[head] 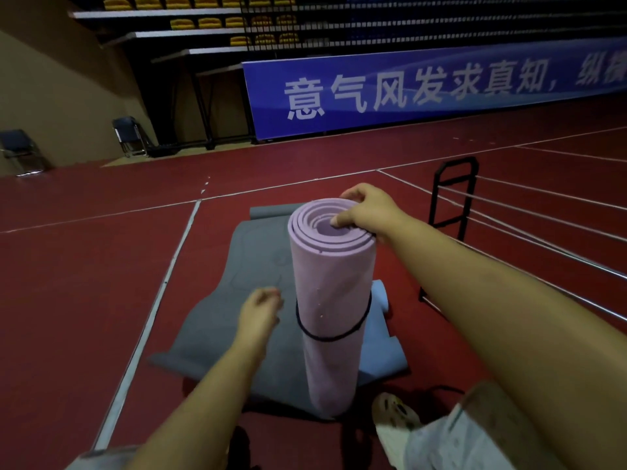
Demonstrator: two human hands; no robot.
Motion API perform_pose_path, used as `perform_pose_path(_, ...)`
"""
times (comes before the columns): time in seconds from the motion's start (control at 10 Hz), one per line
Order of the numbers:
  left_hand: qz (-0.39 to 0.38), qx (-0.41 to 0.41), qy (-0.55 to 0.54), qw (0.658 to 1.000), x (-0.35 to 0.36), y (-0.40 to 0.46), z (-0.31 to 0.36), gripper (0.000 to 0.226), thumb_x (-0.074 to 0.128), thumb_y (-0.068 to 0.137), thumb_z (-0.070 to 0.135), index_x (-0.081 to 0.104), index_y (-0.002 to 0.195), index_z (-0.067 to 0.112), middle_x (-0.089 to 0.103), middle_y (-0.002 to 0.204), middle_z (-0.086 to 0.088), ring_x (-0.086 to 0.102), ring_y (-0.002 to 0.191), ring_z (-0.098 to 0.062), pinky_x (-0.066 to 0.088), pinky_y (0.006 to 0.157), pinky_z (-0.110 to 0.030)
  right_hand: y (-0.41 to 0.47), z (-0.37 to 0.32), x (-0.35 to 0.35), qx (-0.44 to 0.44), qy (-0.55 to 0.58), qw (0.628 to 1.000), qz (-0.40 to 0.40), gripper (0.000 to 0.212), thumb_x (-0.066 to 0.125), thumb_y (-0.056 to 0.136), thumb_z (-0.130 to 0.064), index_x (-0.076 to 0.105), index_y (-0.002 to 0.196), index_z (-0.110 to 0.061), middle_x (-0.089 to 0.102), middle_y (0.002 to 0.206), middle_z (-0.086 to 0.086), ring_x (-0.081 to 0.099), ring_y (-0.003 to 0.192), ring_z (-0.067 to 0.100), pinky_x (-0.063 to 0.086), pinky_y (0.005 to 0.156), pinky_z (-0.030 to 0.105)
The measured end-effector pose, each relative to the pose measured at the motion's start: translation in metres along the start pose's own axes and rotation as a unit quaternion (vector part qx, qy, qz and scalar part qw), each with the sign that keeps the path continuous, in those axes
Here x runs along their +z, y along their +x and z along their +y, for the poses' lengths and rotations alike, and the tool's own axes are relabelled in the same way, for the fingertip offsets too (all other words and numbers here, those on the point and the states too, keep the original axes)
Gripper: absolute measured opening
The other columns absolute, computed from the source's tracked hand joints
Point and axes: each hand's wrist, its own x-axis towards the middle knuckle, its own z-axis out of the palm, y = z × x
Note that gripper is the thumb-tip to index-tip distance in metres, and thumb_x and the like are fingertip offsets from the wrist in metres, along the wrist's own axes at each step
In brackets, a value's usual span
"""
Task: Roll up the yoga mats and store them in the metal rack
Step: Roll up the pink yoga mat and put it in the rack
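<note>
Right hand [368,212] reaches forward, fingers curled over the top rim of the rolled pink mat [330,300], thumb tucked into the spiral. Mat stands upright on the grey mat [217,320], black band [330,335] around its lower half. Left hand [259,312] sits just beside the roll, fingers loosely curled, holding nothing. Blue mat [381,347] lies behind; metal rack [453,198] stands to the right, apart.

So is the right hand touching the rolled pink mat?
Touching: the head view shows the right hand pinching the top rim of the pink mat.
</note>
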Motion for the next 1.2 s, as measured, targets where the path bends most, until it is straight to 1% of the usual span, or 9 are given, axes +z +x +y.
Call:
perform_pose_path(0.1,-0.015,-0.005,-0.131,0.991,0.003,-0.01,0.063,0.022,0.047,0.096,0.04,0.049,0.111,0.025,0.051,0.125,-0.003,0.053,0.113,-0.026,0.046,0.088,-0.05,-0.005,0.002,0.0,0.006,0.09,0.996,-0.028,0.03,0.074,0.078,-0.005,0.058,0.102,-0.012,0.063,0.1,0.008,0.061,0.088,0.021,0.054,0.077,0.032)
perform_pose_path(0.2,-0.06,0.061,-0.013,0.996,0.007,-0.026,0.104,0.038,0.055,0.089,0.051,0.043,0.12,0.032,0.057,0.115,0.008,0.059,0.098,-0.017,0.053,0.075,-0.042,-0.011,0.023,0.002,0.064,0.343,0.934,-0.077,0.029,0.051,0.095,-0.038,0.059,0.101,-0.011,0.064,0.099,0.01,0.061,0.093,0.022,0.05,0.086,0.034)
perform_pose_path(0.3,-0.054,0.069,0.068,0.994,0.004,-0.034,0.109,0.035,0.063,0.088,0.025,0.043,0.116,0.034,0.062,0.1,0.007,0.061,0.079,-0.015,0.049,0.063,-0.034,-0.021,0.075,0.005,0.179,0.393,0.9,-0.056,0.038,0.04,0.097,-0.051,0.058,0.103,-0.018,0.062,0.102,0.008,0.064,0.093,0.017,0.051,0.081,0.038)
perform_pose_path(0.4,-0.044,0.048,0.058,0.996,-0.006,-0.034,0.107,0.043,0.062,0.088,0.02,0.042,0.124,0.031,0.063,0.097,0.004,0.061,0.077,-0.019,0.05,0.068,-0.042,-0.048,0.118,0.026,0.238,0.14,0.955,-0.104,0.024,0.052,0.095,-0.041,0.057,0.083,-0.021,0.058,0.081,0.0,0.058,0.066,0.006,0.044,0.061,0.027)
perform_pose_path(0.6,-0.035,0.037,0.049,0.998,-0.02,-0.035,0.101,0.072,0.065,0.088,0.026,0.022,0.146,0.027,0.059,0.098,0.013,0.063,0.081,-0.013,0.056,0.076,-0.046,-0.047,0.129,0.052,0.187,0.14,0.97,-0.075,0.021,0.052,0.095,-0.018,0.054,0.075,-0.013,0.056,0.079,0.006,0.054,0.073,0.013,0.046,0.062,0.023)
perform_pose_path(0.8,-0.061,0.032,0.06,0.996,-0.024,-0.046,0.097,0.064,0.065,0.087,0.022,0.03,0.139,0.032,0.062,0.102,0.009,0.066,0.086,-0.018,0.056,0.076,-0.049,-0.052,0.191,0.07,0.239,-0.089,0.966,-0.039,0.03,0.053,0.091,-0.011,0.044,0.063,-0.018,0.053,0.08,0.009,0.053,0.083,0.024,0.051,0.086,0.038)
perform_pose_path(1.0,-0.028,0.015,0.037,0.999,-0.033,-0.021,0.102,0.058,0.066,0.086,0.029,0.036,0.136,0.026,0.063,0.109,0.003,0.064,0.088,-0.019,0.058,0.07,-0.046,-0.031,0.106,0.063,0.09,0.07,0.992,0.06,0.025,0.052,0.096,-0.031,0.055,0.077,-0.015,0.055,0.082,0.003,0.047,0.066,0.012,0.038,0.063,0.025)
perform_pose_path(1.1,-0.039,-0.009,0.042,0.998,-0.033,0.01,0.11,0.073,0.066,0.085,0.032,0.024,0.145,0.029,0.054,0.13,0.0,0.061,0.104,-0.024,0.055,0.06,-0.038,-0.015,0.027,0.044,0.048,0.246,0.967,-0.045,0.043,0.039,0.095,-0.055,0.064,0.098,-0.019,0.064,0.095,-0.006,0.058,0.089,0.009,0.043,0.078,0.031)
perform_pose_path(1.2,-0.052,-0.029,0.046,0.997,-0.03,0.061,0.124,0.079,0.065,0.086,0.034,0.017,0.148,0.034,0.046,0.139,0.0,0.056,0.112,-0.031,0.055,0.065,-0.044,0.026,-0.008,0.045,0.032,0.192,0.973,-0.126,0.031,0.052,0.09,-0.051,0.065,0.093,-0.023,0.067,0.091,-0.011,0.061,0.089,0.008,0.045,0.072,0.026)
